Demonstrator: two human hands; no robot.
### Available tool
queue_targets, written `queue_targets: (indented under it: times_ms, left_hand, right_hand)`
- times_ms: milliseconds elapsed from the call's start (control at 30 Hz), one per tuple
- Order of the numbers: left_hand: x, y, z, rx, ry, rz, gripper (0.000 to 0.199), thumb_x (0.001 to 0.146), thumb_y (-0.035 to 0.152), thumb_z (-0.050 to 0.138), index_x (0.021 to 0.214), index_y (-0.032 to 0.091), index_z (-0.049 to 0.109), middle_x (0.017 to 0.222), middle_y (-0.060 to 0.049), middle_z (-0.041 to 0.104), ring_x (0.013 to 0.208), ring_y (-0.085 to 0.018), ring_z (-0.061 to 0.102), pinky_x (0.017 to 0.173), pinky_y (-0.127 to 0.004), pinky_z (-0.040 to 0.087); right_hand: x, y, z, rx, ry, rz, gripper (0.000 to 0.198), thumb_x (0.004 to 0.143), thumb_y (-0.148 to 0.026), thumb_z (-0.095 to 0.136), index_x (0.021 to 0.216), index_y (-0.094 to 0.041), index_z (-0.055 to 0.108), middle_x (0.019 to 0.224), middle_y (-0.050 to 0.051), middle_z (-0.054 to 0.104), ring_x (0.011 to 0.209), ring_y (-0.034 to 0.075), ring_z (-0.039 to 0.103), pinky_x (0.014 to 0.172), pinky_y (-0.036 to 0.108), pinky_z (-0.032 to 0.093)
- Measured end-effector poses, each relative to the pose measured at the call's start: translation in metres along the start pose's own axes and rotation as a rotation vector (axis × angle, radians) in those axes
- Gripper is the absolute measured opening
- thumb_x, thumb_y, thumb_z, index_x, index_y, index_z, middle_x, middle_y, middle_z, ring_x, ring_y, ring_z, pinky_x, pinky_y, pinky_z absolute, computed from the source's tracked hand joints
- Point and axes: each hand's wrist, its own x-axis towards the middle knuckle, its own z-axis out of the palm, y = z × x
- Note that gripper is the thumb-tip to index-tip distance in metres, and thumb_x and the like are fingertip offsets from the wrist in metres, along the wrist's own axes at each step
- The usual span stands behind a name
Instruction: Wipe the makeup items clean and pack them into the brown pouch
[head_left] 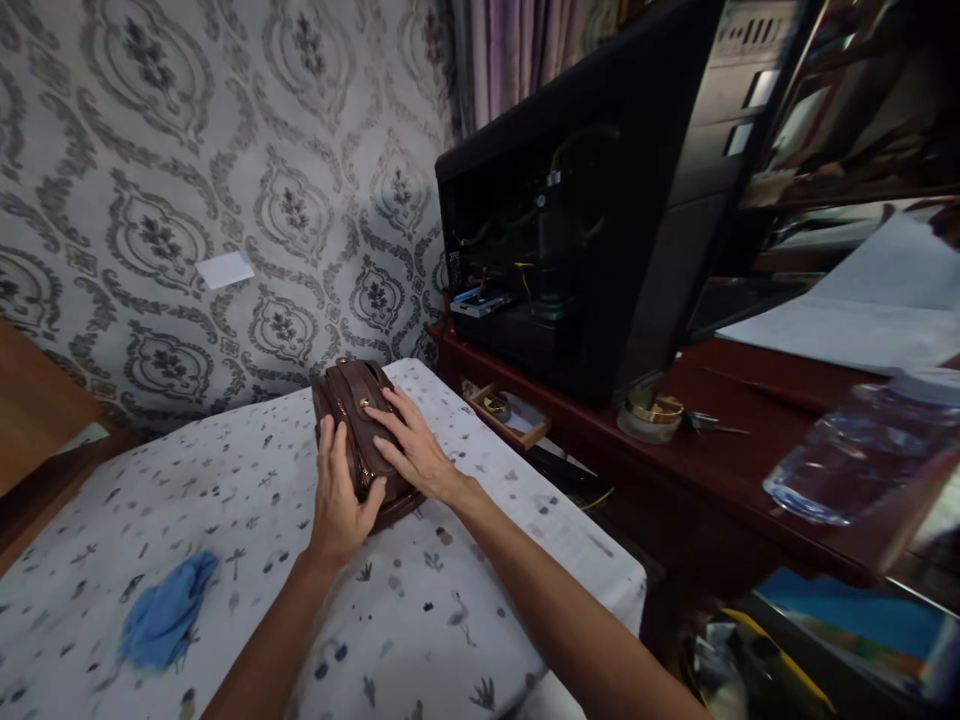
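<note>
A brown leather bag [352,385] with zips and a small gold stud lies on the patterned white cloth towards its far edge. My left hand [343,495] rests against the bag's left side and near end, fingers stretched and thumb apart. Across the top and right side lies my right hand [416,450], its fingers spread near the gold stud. Both hands touch the bag without wrapping round it. To the left of my left forearm, a crumpled blue cloth [169,610] sits on the same surface.
Right of the covered table [585,570] stands a dark red desk [720,460]. It holds a black computer case [652,230], a glass jar with a gold rim [649,415], keys [709,423] and a clear plastic bottle [832,455]. A small open drawer [517,420] juts out towards the table.
</note>
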Motion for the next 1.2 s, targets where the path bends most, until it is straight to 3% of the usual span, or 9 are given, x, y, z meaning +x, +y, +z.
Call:
queue_targets:
  times_ms: [233, 367, 467, 567, 733, 867, 1000, 1100, 1200]
  left_hand:
    - [0.004, -0.002, -0.006, 0.033, -0.043, 0.115, 0.067, 0.093, 0.030, 0.056, 0.153, 0.020, 0.027, 0.163, -0.021, 0.019, 0.151, -0.039, 0.021, 0.118, -0.061, 0.029]
    - [0.005, -0.001, -0.007, 0.029, -0.052, 0.134, 0.062, 0.092, 0.028, 0.057, 0.149, 0.018, 0.033, 0.161, -0.023, 0.021, 0.151, -0.039, 0.021, 0.118, -0.061, 0.029]
    - [0.005, -0.002, -0.008, 0.019, -0.066, 0.141, 0.063, 0.092, 0.029, 0.058, 0.148, 0.017, 0.033, 0.161, -0.024, 0.021, 0.151, -0.039, 0.021, 0.118, -0.061, 0.028]
    - [0.005, -0.005, -0.010, -0.002, -0.099, 0.141, 0.066, 0.091, 0.029, 0.059, 0.149, 0.017, 0.031, 0.162, -0.024, 0.019, 0.152, -0.040, 0.019, 0.118, -0.062, 0.027]
    - [0.004, -0.010, -0.022, -0.137, -0.187, 0.121, 0.073, 0.091, 0.029, 0.059, 0.154, 0.021, 0.022, 0.165, -0.021, 0.015, 0.154, -0.037, 0.014, 0.120, -0.062, 0.023]
    - [0.008, -0.012, -0.037, -0.363, -0.266, -0.032, 0.067, 0.093, 0.034, 0.057, 0.152, 0.025, 0.027, 0.166, -0.015, 0.019, 0.154, -0.032, 0.015, 0.123, -0.054, 0.020]
    - [0.029, -0.025, -0.039, -0.516, -0.152, -0.264, 0.043, 0.094, 0.043, 0.053, 0.132, 0.024, 0.052, 0.146, -0.013, 0.051, 0.139, -0.027, 0.046, 0.115, -0.045, 0.038]
    - [0.057, -0.052, -0.027, -0.411, -0.013, -0.438, 0.040, 0.088, 0.048, 0.055, 0.120, 0.022, 0.056, 0.130, -0.011, 0.063, 0.127, -0.025, 0.056, 0.106, -0.040, 0.047]
    - [0.089, -0.084, -0.014, -0.263, 0.000, -0.670, 0.040, 0.083, 0.051, 0.053, 0.109, 0.021, 0.058, 0.127, -0.011, 0.066, 0.121, -0.025, 0.060, 0.101, -0.039, 0.049]
  right_hand:
    - [0.001, -0.015, 0.005, -0.310, 0.052, 0.048, 0.044, 0.101, -0.033, 0.045, 0.143, -0.022, 0.053, 0.154, 0.015, 0.038, 0.148, 0.028, 0.024, 0.117, 0.052, 0.033]
    - [-0.003, -0.024, 0.012, -0.387, 0.112, 0.079, 0.043, 0.098, -0.027, 0.046, 0.139, -0.018, 0.057, 0.151, 0.017, 0.041, 0.146, 0.030, 0.027, 0.114, 0.051, 0.035]
    - [-0.005, -0.028, 0.016, -0.396, 0.145, 0.062, 0.047, 0.098, -0.038, 0.048, 0.138, -0.015, 0.057, 0.151, 0.019, 0.041, 0.147, 0.031, 0.024, 0.115, 0.051, 0.032]
    - [-0.007, -0.031, 0.017, -0.408, 0.147, 0.053, 0.064, 0.093, -0.058, 0.052, 0.140, -0.014, 0.055, 0.152, 0.020, 0.040, 0.148, 0.032, 0.022, 0.117, 0.052, 0.026]
    - [-0.007, -0.032, 0.018, -0.427, 0.122, 0.063, 0.072, 0.084, -0.073, 0.056, 0.140, -0.027, 0.058, 0.155, 0.015, 0.038, 0.148, 0.032, 0.022, 0.118, 0.052, 0.021]
    - [-0.007, -0.031, 0.020, -0.409, 0.126, 0.069, 0.064, 0.083, -0.069, 0.061, 0.136, -0.032, 0.061, 0.156, 0.013, 0.036, 0.148, 0.032, 0.023, 0.116, 0.051, 0.024]
    - [-0.008, -0.029, 0.022, -0.369, 0.159, 0.056, 0.058, 0.084, -0.062, 0.064, 0.133, -0.031, 0.063, 0.154, 0.013, 0.038, 0.147, 0.032, 0.024, 0.115, 0.051, 0.026]
    - [-0.007, -0.027, 0.024, -0.332, 0.201, 0.032, 0.054, 0.083, -0.058, 0.066, 0.131, -0.030, 0.065, 0.152, 0.013, 0.040, 0.146, 0.032, 0.026, 0.115, 0.052, 0.027]
    - [-0.007, -0.029, 0.025, -0.327, 0.203, 0.044, 0.055, 0.082, -0.059, 0.067, 0.128, -0.031, 0.067, 0.151, 0.012, 0.042, 0.145, 0.033, 0.028, 0.114, 0.053, 0.028]
